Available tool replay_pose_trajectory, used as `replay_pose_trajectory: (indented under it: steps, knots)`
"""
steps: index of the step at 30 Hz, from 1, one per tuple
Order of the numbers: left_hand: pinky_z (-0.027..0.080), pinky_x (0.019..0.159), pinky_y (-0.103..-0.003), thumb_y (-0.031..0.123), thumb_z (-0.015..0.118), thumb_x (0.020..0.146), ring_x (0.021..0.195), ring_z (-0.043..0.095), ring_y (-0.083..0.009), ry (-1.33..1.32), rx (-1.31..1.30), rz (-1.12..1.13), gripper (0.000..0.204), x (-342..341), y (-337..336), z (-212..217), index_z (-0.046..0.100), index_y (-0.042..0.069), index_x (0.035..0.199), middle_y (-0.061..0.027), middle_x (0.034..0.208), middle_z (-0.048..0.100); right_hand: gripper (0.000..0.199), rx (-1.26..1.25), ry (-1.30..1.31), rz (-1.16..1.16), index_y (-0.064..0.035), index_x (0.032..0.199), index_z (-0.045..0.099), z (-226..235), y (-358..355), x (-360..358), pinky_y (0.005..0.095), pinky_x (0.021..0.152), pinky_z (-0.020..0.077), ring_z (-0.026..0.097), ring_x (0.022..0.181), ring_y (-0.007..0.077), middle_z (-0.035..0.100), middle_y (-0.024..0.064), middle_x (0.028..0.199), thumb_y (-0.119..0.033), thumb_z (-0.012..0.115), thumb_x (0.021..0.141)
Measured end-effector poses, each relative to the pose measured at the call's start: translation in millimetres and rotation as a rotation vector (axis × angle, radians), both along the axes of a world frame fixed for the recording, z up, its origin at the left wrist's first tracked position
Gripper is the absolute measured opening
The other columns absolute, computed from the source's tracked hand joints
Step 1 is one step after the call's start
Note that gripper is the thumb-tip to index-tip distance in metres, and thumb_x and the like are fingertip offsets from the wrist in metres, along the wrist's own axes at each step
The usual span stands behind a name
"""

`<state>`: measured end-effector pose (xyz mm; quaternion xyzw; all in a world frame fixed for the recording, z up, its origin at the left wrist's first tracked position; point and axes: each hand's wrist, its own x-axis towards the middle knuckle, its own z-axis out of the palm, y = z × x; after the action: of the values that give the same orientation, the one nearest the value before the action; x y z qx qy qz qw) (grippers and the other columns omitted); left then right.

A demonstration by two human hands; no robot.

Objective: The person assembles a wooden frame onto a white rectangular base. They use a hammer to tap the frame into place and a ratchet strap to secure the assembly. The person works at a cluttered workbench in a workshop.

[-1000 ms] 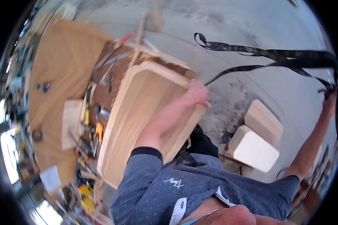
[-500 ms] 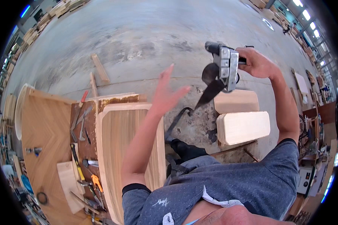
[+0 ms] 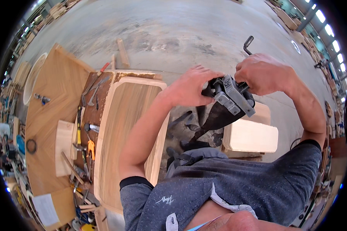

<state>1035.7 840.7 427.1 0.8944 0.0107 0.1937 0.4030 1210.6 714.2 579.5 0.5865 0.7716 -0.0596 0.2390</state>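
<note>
Both of my hands are on a grey metal strap clamp [image 3: 233, 97] with a black crank handle [image 3: 247, 43] and a black strap [image 3: 216, 117] hanging down from it. My left hand [image 3: 191, 86] grips the clamp's left end. Holding its right end and the crank side is my right hand [image 3: 262, 73]. Below and to the left lies a rounded light wooden tabletop [image 3: 123, 134] on a workbench.
Hand tools [image 3: 85, 131] lie in a row along the bench's left side, next to a large herringbone wood panel [image 3: 54, 96]. Two pale rounded wooden blocks [image 3: 250, 136] sit on the concrete floor at right. Loose wood strips [image 3: 122, 52] lie on the floor beyond the bench.
My left hand came up from open air and closed on the clamp. The clamp moved down and closer, between both hands. A second ago the strap was stretched out at arm's length.
</note>
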Motion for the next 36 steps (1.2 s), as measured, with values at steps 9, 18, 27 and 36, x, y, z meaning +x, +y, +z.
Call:
replay_pose_trajectory:
  steps: [9,18,27,36]
  knots:
    - [0.046,0.101,-0.039,0.031,0.097,0.053,0.114,0.058,-0.0306,0.115,-0.114,0.203,0.097,-7,-58,23,0.052,0.007,0.136,-0.0159,0.125,0.06,0.006,0.254,0.057,0.348,-0.0084,0.075,0.069,-13,-28,18,0.0432,0.079,0.0503,0.065,0.089,0.0307,0.064,0.0093,0.082,-0.014,0.066,0.074]
    - [0.051,0.075,-0.037,0.023,0.086,0.057,0.08,0.062,-0.0231,-0.419,-0.274,0.455,0.076,-13,-132,-2,0.047,0.001,0.118,-0.0132,0.086,0.062,0.004,0.663,0.132,0.714,-0.0054,0.068,0.066,9,-58,-18,0.0409,0.092,0.0455,0.058,0.092,0.0264,0.059,0.0076,0.079,-0.004,0.064,0.064]
    - [0.051,0.07,-0.036,0.023,0.088,0.054,0.076,0.062,-0.0241,-0.353,-0.281,0.481,0.079,-30,-151,12,0.045,-0.001,0.116,-0.0124,0.084,0.063,0.01,0.371,-0.043,0.521,-0.0024,0.072,0.065,18,-68,-31,0.0438,0.091,0.0457,0.06,0.094,0.0348,0.063,0.015,0.086,0.003,0.068,0.064]
    - [0.05,0.07,-0.036,0.024,0.088,0.054,0.076,0.064,-0.0258,-0.299,-0.194,0.382,0.077,-37,-171,1,0.048,-0.001,0.115,-0.0125,0.086,0.064,0.044,-0.255,-0.287,0.406,0.0006,0.076,0.073,51,-72,-69,0.0441,0.083,0.0493,0.067,0.083,0.0361,0.068,0.0191,0.075,-0.043,0.081,0.074]
